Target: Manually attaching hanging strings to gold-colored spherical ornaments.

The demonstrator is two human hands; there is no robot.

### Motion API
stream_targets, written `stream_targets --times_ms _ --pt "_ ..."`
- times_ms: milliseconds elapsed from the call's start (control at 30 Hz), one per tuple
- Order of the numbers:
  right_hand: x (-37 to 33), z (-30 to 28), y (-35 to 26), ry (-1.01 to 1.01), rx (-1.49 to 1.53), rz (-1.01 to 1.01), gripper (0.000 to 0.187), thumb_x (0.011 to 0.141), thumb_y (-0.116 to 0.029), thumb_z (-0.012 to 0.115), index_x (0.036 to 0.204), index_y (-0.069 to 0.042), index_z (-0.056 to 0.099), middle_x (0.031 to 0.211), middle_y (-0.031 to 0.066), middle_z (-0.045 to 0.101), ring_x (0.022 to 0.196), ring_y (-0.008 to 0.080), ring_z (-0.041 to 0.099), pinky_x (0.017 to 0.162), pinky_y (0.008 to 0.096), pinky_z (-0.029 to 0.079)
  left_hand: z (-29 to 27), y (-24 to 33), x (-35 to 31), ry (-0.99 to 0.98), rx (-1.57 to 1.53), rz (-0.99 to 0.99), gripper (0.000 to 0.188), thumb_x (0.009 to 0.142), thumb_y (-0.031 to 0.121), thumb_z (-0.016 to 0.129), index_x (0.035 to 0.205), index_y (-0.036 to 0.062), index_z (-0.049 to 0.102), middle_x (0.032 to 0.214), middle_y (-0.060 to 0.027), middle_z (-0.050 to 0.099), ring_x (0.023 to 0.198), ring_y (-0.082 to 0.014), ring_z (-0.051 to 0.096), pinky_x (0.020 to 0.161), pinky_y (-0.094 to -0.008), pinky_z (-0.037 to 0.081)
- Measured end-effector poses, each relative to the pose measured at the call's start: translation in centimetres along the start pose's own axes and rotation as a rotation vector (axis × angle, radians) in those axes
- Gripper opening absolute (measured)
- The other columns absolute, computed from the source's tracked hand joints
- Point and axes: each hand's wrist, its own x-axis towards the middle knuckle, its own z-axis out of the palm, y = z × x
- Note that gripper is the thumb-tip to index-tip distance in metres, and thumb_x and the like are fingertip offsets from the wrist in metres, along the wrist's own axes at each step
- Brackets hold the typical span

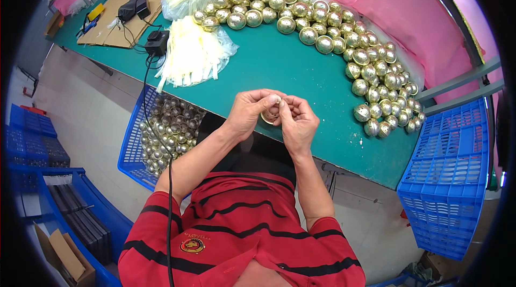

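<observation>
At the near edge of the green table, my left hand (248, 112) and my right hand (299, 123) meet, thumbs and fingertips pinched together. A tiny pale bit shows between the fingertips, too small to name. Just under them, a shiny gold ball (266, 118) is partly covered by my fingers; whether they grip it or it rests on the table is hidden. Left of my hands, a fanned bundle of pale yellow ribbon strips (188, 55) lies on clear plastic. Many similar gold balls (324, 44) spread in an arc along the table's far and right sides.
A blue crate (129, 144) of balls stands below the table at left. Blue crates (443, 179) are stacked at right. A black cable (170, 206) runs from a small black device (157, 43) past my left arm. Cardboard (126, 12) lies at the far left.
</observation>
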Motion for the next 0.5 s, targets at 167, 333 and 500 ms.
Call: stream_targets --times_ms 167,333,500 --pt "-0.2 0.1 -0.5 -0.02 -0.066 -0.078 0.009 0.099 0.002 0.066 0.105 0.007 0.07 0.087 0.0121 0.075 0.073 0.0128 0.072 0.059 0.0237 0.059 0.6 0.2 -0.2 0.046 0.119 0.064 0.021 0.1 0.015 0.07 0.111 -0.0019 0.077 0.094 -0.0076 0.075 0.081 -0.0135 0.068 0.072 -0.0285 0.057" --pt "0.0 -0.1 -0.9 0.014 -0.24 -0.121 0.008 0.097 -0.001 0.07 0.1 0.005 0.074 0.081 0.0089 0.076 0.068 0.0116 0.072 0.059 0.024 0.059 1.3 0.1 -0.6 0.092 0.255 0.161 0.019 0.099 0.011 0.071 0.109 -0.0028 0.078 0.098 -0.0091 0.076 0.083 -0.0133 0.07 0.073 -0.0291 0.059" --pt "0.4 -1.0 -0.3 -0.045 -0.492 -0.362 0.007 0.093 -0.001 0.073 0.097 0.005 0.073 0.077 0.0131 0.076 0.068 0.0167 0.075 0.059 0.0293 0.059 2.0 0.0 -1.0 0.129 0.292 0.245 0.017 0.099 0.009 0.071 0.107 -0.0039 0.078 0.095 -0.0093 0.077 0.081 -0.0123 0.069 0.072 -0.0286 0.058"
